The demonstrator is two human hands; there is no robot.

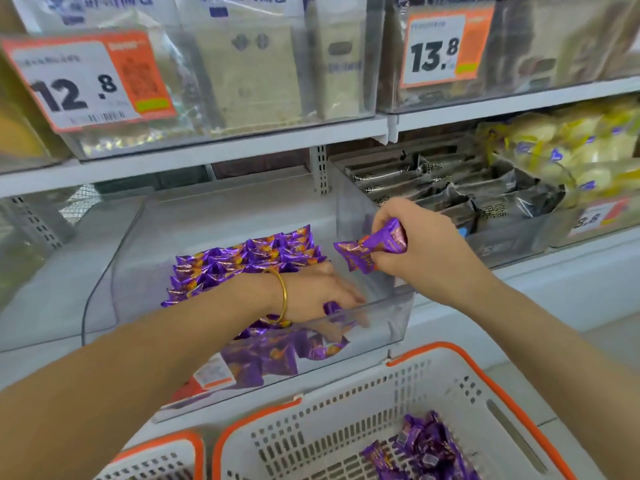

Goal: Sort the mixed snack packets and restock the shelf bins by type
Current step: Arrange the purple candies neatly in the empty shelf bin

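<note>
- We see the right hand [415, 244] above the right-hand wall of the clear bin [381, 327], fingers curled tight round a small bunch of purple packets [370, 249].
- The left hand [322, 299], with a gold bangle [281, 296] at the wrist, reaches low into the front of the same bin. Its fingers are blurred behind the plastic, so we cannot tell whether they hold a packet or only press on the loose ones.
- Step in hand, as we judge it: adding the held packets to the purple stock. To do it well, we would lay them flat and in line with the neat rows [249, 261] at the back. The left hand can steady the loose heap at the front so that nothing slides over the low front wall.
- We would also keep clear of the neighbouring bin of dark packets [450, 192] just to the right, since the types must not mix.
- Counts: two hands and two orange-rimmed baskets, one large [433, 355] and one only partly seen [166, 455].
- The right hand holds what look like two packets.
- A small cluster of purple packets [415, 448] lies in the large basket, too bunched for us to count.
- The back rows number roughly four.
- Two large price tags hang on the upper shelf, reading 12.8 [86, 81] and 13.8 [440, 46].
</note>
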